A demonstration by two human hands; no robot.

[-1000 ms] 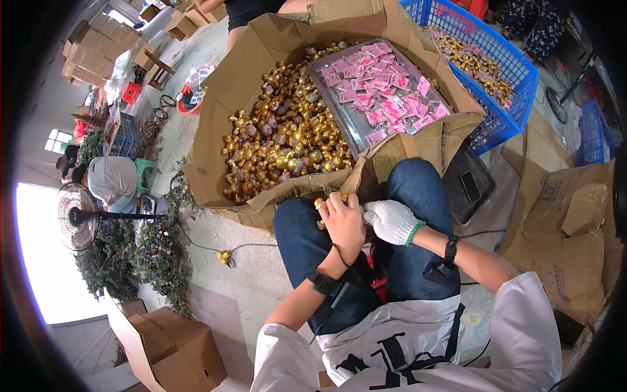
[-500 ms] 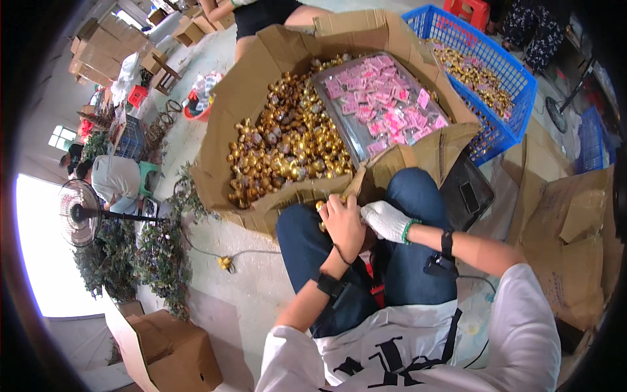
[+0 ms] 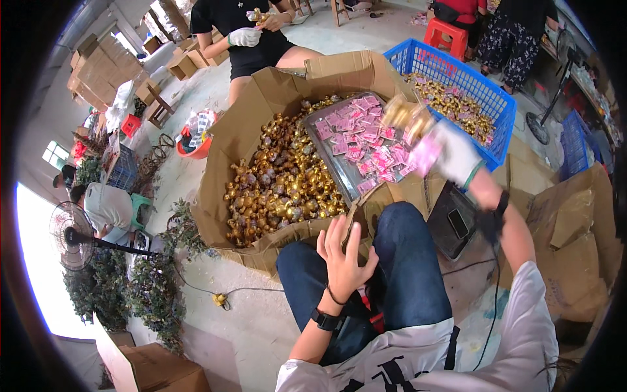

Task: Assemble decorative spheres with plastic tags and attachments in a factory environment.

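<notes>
My left hand (image 3: 348, 262): bare, lower centre of the frame, fingers spread, holding nothing that I can see.
My right hand (image 3: 456, 155): white-gloved, right of centre, smeared by motion; I can't tell how far its fingers are closed.
Gold ornament (image 3: 417, 124): right at my glove, its shape lost in blur, a pink smear (image 3: 426, 154) just below.
Metal tray (image 3: 339, 173): upper centre, surface mostly covered by pink cards (image 3: 362, 134), right side partly hidden.

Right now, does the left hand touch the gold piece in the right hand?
Apart. The head view shows the left hand open over the lap; the blurred gold piece is in the gloved right hand, with a box flap visible between.
</notes>
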